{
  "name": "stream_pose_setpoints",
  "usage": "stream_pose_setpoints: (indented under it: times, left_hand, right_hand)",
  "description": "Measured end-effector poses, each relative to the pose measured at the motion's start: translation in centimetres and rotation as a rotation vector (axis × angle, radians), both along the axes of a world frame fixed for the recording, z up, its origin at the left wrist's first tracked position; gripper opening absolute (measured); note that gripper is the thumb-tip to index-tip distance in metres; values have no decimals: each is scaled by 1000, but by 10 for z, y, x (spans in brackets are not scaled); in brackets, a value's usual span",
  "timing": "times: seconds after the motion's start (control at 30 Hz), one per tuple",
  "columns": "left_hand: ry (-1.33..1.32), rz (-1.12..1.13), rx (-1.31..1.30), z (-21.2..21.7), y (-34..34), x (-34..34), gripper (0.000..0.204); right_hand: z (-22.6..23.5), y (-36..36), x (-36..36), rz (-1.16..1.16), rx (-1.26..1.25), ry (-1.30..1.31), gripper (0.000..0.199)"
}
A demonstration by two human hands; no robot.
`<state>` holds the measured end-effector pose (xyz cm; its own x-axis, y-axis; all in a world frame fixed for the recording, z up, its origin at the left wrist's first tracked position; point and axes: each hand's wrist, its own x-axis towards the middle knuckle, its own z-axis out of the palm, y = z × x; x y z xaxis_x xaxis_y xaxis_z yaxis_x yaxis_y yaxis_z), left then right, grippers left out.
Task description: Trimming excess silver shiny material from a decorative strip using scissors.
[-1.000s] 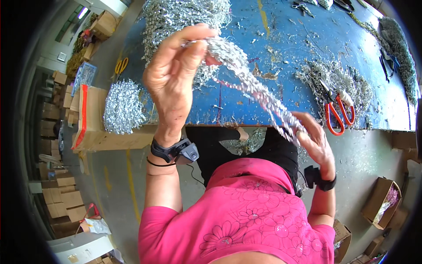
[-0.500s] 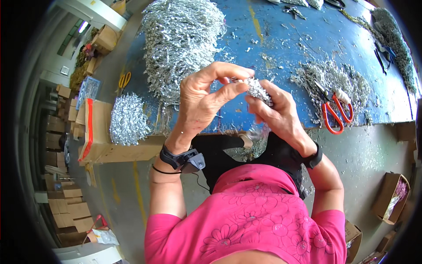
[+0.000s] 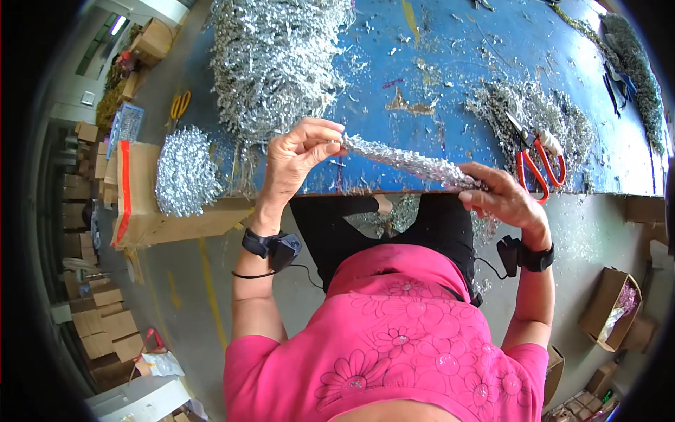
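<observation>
A strand of silver tinsel (image 3: 408,158) stretches between my two hands over the front edge of the blue table. My left hand (image 3: 299,155) pinches its thin left end between thumb and fingertips. The fuller right end sits in my right hand (image 3: 505,193), fingers closed around it. Beyond my left hand stands a large heap of silver tinsel (image 3: 278,67). Red-handled scissors (image 3: 538,165) lie on a pile of loose tinsel scraps (image 3: 562,119), just past my right hand. A smaller silver bundle (image 3: 186,172) hangs over a cardboard box to the left.
The blue table (image 3: 450,63) is strewn with silver bits. Yellow-handled scissors (image 3: 180,105) stand by the open cardboard box (image 3: 169,225) at the left. Dark green tinsel (image 3: 629,70) lies along the far right. Cartons (image 3: 109,316) are stacked on the left floor; another box (image 3: 610,309) is at right.
My hands have moved apart, the right one going right and down, drawing the bunched tinsel out into a long strand. The left hand has shifted slightly left.
</observation>
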<state>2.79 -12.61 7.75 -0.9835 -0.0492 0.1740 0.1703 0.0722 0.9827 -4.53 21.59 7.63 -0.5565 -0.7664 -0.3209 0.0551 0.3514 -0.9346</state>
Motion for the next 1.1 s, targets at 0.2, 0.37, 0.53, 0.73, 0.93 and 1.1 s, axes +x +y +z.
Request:
stream_pose_setpoints:
  times: [0.2, 0.37, 0.53, 0.73, 0.93, 1.1]
  left_hand:
    - [31, 30, -244, -34, -18, 7, 14]
    - [216, 86, -694, -48, -22, 2, 11]
    - [181, 89, -666, -58, -28, 12, 12]
    - [230, 111, -718, -61, -25, 18, 15]
    - [271, 103, -731, -66, -28, 23, 17]
    - [331, 104, -775, -67, -23, 26, 21]
  right_hand:
    - [-27, -13, -12, -170, 12, 567, 37]
    - [-56, -29, -13, -112, 261, 1280, 47]
    - [-45, -24, -5, -26, 248, 1186, 51]
    - [-55, -27, -2, -87, 205, 1249, 55]
    - [-61, -26, -6, -204, 191, 1241, 38]
    - [-59, -21, -6, -220, 206, 1199, 39]
